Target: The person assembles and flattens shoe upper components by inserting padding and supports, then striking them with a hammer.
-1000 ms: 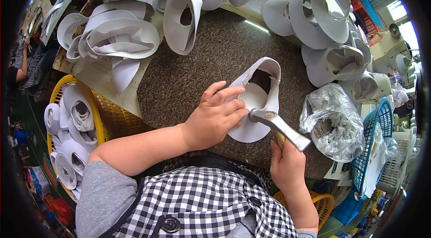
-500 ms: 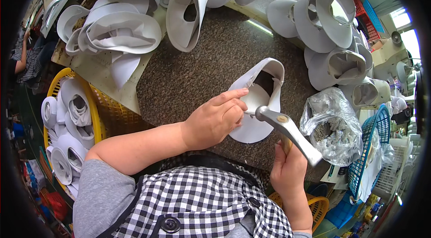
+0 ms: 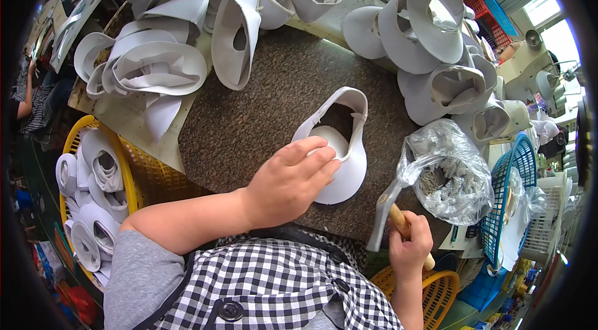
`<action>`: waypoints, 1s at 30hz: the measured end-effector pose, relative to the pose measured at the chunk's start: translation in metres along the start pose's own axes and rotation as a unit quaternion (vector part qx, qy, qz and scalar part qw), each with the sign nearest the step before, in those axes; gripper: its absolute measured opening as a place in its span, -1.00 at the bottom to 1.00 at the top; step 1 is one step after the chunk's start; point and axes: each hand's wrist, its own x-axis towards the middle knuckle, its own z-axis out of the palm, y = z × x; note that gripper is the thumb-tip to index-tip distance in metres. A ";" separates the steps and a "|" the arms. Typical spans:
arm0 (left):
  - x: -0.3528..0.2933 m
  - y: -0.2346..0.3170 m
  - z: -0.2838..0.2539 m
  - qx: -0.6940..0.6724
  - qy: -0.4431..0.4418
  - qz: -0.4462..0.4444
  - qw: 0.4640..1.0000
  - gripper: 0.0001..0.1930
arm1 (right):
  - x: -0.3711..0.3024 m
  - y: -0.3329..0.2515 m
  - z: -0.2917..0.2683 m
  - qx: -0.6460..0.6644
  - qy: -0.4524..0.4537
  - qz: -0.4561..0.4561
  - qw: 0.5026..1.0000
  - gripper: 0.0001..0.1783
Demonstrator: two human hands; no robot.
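Note:
On the dark speckled work slab lies a white shoe upper, its opening facing up. My left hand holds its near left side, fingers bent over the edge into the opening; the thumb is hidden. To the right, my right hand is closed round the wooden handle of a hammer. The long metal head is raised beside the slab's near right edge, apart from the upper.
White uppers are heaped at the far left, and more at the far right. A clear plastic bag of greyish stuff sits right of the upper. Yellow basket with white pieces stands left; a blue basket leans right.
The hammer has swung away from the upper, down and to the right, its head turned toward me. My left hand has shifted, its fingers more bent over the upper's edge.

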 end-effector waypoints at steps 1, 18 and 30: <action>0.005 0.002 0.004 0.002 0.002 0.002 1.000 -0.70 | -0.002 0.003 0.002 -0.019 0.002 -0.007 1.000 -0.69; 0.045 0.033 -0.024 -0.791 -0.240 -0.245 0.506 -0.81 | 0.058 -0.025 0.016 0.288 0.099 -0.090 0.948 -0.56; 0.161 -0.015 -0.039 -0.151 -0.052 -0.062 0.985 -0.81 | 0.043 0.043 -0.023 0.257 0.200 -0.018 0.945 -0.82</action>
